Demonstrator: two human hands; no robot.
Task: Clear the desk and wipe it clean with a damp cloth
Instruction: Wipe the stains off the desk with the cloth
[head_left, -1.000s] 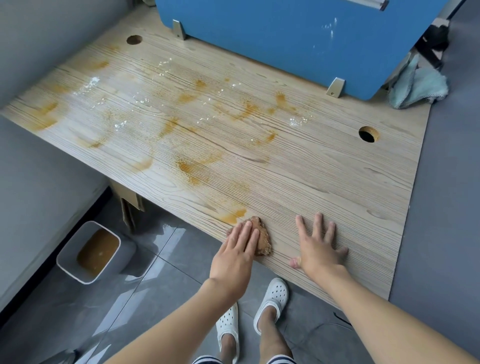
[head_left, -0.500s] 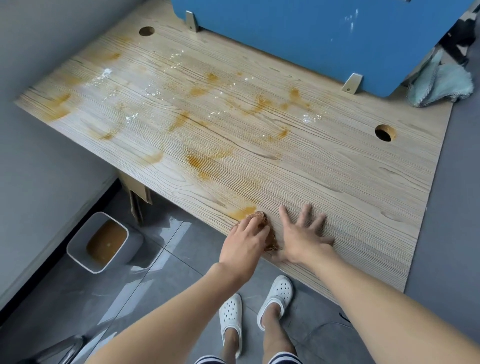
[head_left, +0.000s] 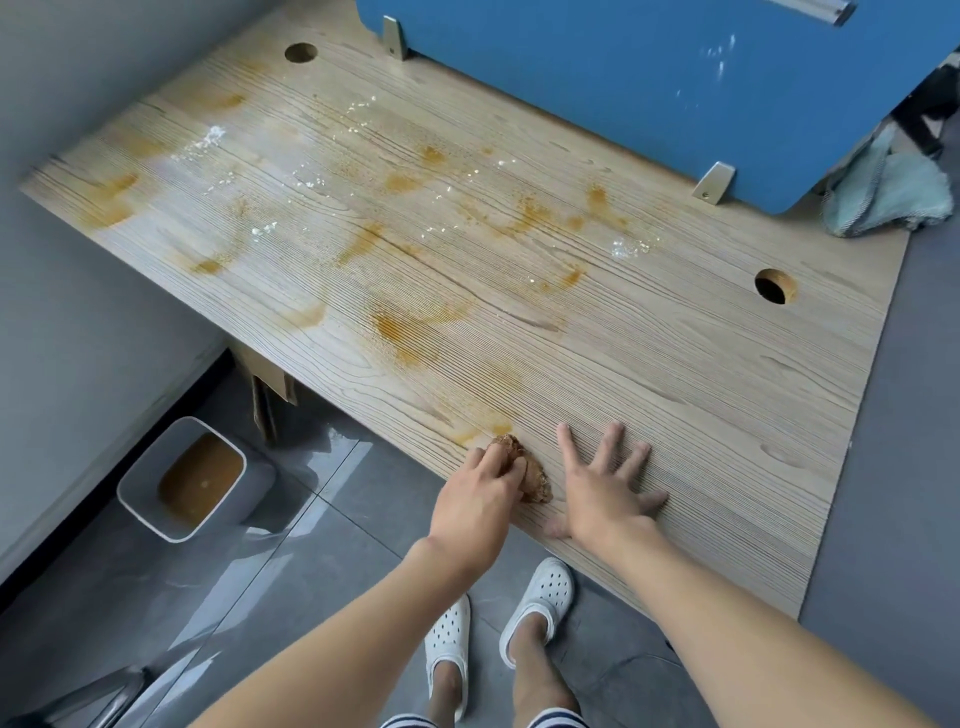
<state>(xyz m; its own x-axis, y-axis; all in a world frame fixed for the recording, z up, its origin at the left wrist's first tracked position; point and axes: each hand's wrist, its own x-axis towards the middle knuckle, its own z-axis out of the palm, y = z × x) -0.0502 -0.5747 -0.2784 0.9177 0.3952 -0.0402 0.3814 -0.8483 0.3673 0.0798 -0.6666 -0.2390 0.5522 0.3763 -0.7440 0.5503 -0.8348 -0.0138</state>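
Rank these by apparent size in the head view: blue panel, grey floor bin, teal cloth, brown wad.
1. blue panel
2. grey bin and teal cloth: about alike, and the bin lies farther off, so unranked
3. brown wad

Wood-grain desk (head_left: 675, 364) with orange stains (head_left: 400, 332); blue panel (head_left: 597, 78).

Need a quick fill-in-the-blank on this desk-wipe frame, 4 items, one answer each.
1. The left hand grips a ___ wad at the near edge of the desk.
2. The right hand lies flat on the desk with its fingers ___.
3. The desk top has ___ round holes.
4. The bin stands on the ___.

Missing words: brown; spread; two; floor.
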